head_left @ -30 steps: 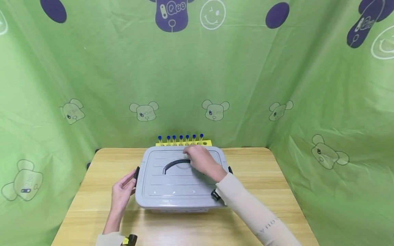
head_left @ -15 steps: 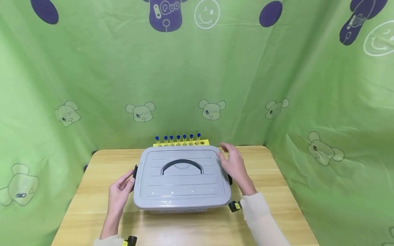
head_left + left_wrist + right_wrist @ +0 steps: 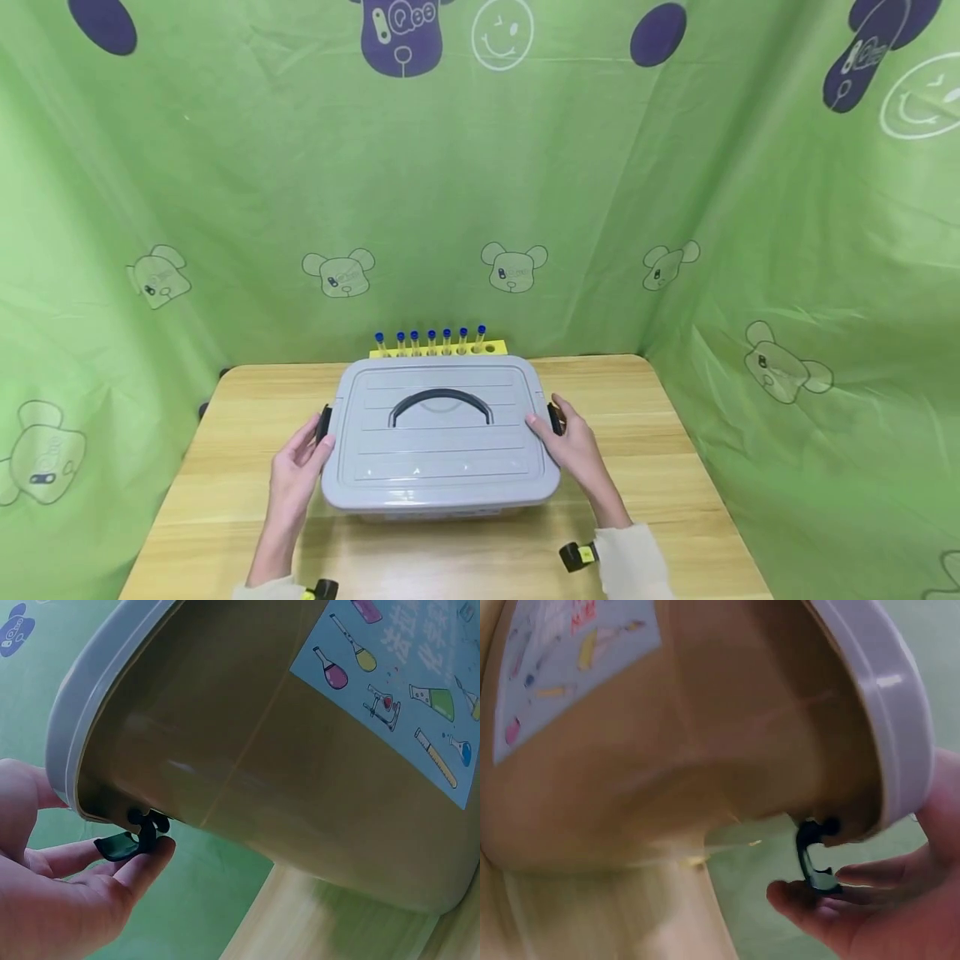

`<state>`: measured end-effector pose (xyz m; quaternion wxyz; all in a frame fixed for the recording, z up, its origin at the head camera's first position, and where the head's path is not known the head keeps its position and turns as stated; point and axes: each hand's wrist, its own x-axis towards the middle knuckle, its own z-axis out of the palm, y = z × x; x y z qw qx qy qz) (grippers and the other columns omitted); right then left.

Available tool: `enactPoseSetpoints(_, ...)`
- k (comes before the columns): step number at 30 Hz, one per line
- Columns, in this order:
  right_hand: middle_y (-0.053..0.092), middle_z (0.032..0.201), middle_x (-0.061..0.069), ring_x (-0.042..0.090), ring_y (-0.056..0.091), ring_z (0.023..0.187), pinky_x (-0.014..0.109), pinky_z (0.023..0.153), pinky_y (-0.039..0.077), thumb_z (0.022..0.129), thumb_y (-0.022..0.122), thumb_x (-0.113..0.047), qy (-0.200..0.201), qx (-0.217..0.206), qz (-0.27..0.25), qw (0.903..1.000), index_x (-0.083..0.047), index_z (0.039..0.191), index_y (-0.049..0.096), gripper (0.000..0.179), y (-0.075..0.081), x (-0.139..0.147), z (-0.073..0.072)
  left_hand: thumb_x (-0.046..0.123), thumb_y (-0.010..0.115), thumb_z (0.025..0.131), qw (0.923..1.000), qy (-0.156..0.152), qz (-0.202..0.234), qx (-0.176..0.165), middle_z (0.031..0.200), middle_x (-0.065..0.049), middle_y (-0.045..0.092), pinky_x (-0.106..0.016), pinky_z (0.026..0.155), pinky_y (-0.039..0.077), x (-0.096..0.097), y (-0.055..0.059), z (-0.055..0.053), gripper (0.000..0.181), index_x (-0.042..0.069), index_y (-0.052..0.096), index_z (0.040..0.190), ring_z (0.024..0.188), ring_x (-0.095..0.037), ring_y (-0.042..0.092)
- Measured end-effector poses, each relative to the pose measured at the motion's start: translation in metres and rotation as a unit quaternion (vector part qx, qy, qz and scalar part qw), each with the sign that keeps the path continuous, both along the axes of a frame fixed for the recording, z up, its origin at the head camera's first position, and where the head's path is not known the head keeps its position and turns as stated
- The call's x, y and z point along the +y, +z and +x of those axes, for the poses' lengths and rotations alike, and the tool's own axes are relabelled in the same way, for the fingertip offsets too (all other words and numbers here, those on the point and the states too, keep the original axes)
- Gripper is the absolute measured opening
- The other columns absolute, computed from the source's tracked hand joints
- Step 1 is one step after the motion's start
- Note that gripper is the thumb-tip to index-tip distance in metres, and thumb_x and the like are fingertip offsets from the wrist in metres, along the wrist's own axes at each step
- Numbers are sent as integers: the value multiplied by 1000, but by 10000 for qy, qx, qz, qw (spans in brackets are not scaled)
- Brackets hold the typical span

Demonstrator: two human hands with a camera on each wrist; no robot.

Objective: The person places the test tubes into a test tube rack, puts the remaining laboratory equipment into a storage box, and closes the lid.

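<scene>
A translucent storage box with a grey lid [image 3: 442, 457] stands on the wooden table, its black carrying handle [image 3: 441, 392] raised in an arch. My left hand [image 3: 295, 473] is at the box's left side, thumb at the lid's edge and fingers against the black latch [image 3: 118, 846], which hangs swung out from the wall. On the opposite side, my right hand [image 3: 581, 450] lays its thumb on the lid, with fingers around the right latch [image 3: 807, 859], also swung out. A sticker with drawn lab glassware [image 3: 390, 697] covers part of the box's front. The contents are hidden.
Behind the box, a yellow rack [image 3: 491, 347] holds several blue-capped tubes [image 3: 431, 337] near the table's back edge. Wooden tabletop [image 3: 637, 433] extends on both sides. Green printed curtain [image 3: 420, 183] encloses the back and sides.
My right hand has left the carrying handle, moved right past the lid's far corner and come down onto the right latch. My left hand stays at the left latch, its thumb now at the lid's edge.
</scene>
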<state>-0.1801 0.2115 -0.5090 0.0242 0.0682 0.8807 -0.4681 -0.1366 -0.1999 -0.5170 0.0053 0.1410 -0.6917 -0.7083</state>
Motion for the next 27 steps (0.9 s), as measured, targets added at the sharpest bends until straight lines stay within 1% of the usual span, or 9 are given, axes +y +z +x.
enactPoseSetpoints(3, 41, 152, 34, 46, 41, 142, 55, 119, 37, 99, 67, -44, -146, 6, -164, 9998, 6, 156, 32, 83, -3, -3, 3, 15, 64, 103, 10000, -28, 22, 56, 160, -22, 36, -10, 98, 48, 1, -1, 0, 63, 2, 35, 157, 142, -34, 44)
enactPoseSetpoints(6, 39, 155, 33, 44, 40, 142, 53, 119, 37, 98, 69, -40, -353, -2, -378, 9987, 4, 156, 34, 81, -4, -5, 6, 14, 66, 102, 9999, -102, 57, 113, 157, -23, 42, -12, 98, 50, 2, -3, 1, 63, 6, 37, 158, 138, -29, 49)
enactPoseSetpoints(9, 37, 157, 32, 44, 47, 137, 51, 113, 45, 97, 72, -37, -537, -39, -668, 9963, 3, 156, 34, 81, -4, -8, 9, 12, 68, 100, 9996, -175, 128, 169, 154, -22, 46, -16, 98, 52, 4, -4, 1, 64, 10, 39, 158, 132, -23, 55)
enactPoseSetpoints(11, 35, 158, 31, 43, 50, 135, 45, 108, 52, 96, 73, -33, -622, -22, -900, 9940, 3, 156, 34, 80, -4, -9, 11, 10, 68, 99, 9995, -211, 163, 183, 155, -21, 46, -16, 98, 53, 4, -4, 2, 66, 12, 38, 158, 131, -21, 55)
enactPoseSetpoints(13, 36, 158, 29, 42, 55, 130, 34, 97, 58, 96, 75, -27, -680, 36, -1189, 9906, 3, 156, 34, 79, -4, -10, 12, 9, 68, 99, 9993, -242, 199, 180, 157, -21, 43, -16, 98, 52, 5, -3, 2, 69, 13, 36, 159, 134, -24, 53)
enactPoseSetpoints(17, 44, 154, 24, 37, 55, 131, 17, 89, 56, 94, 75, -15, -720, 288, -1628, 9836, 0, 154, 39, 72, -5, -13, 13, 10, 68, 99, 9990, -326, 249, 185, 163, -23, 31, -12, 99, 48, 6, -1, 2, 76, 9, 26, 162, 144, -33, 41)
enactPoseSetpoints(22, 51, 148, 25, 36, 54, 133, 21, 102, 51, 93, 74, -6, -698, 674, -1752, 9797, 2, 151, 43, 66, -6, -17, 11, 11, 68, 100, 9989, -395, 163, 208, 166, -22, 23, -9, 104, 41, 7, -1, 0, 80, 3, 19, 162, 150, -34, 30)
enactPoseSetpoints(25, 50, 148, 27, 36, 53, 134, 26, 105, 50, 93, 74, -5, -710, 684, -1815, 9784, 4, 152, 41, 67, -6, -18, 12, 10, 69, 99, 9990, -380, 98, 226, 166, -22, 23, -10, 105, 40, 7, -1, 0, 80, 1, 21, 162, 151, -33, 30)
enactPoseSetpoints(27, 49, 150, 28, 37, 53, 134, 25, 105, 50, 94, 74, -6, -740, 622, -1814, 9786, 4, 153, 40, 69, -6, -19, 13, 8, 69, 98, 9991, -354, 73, 236, 165, -22, 25, -11, 103, 42, 8, -1, -1, 79, 0, 23, 161, 149, -34, 32)
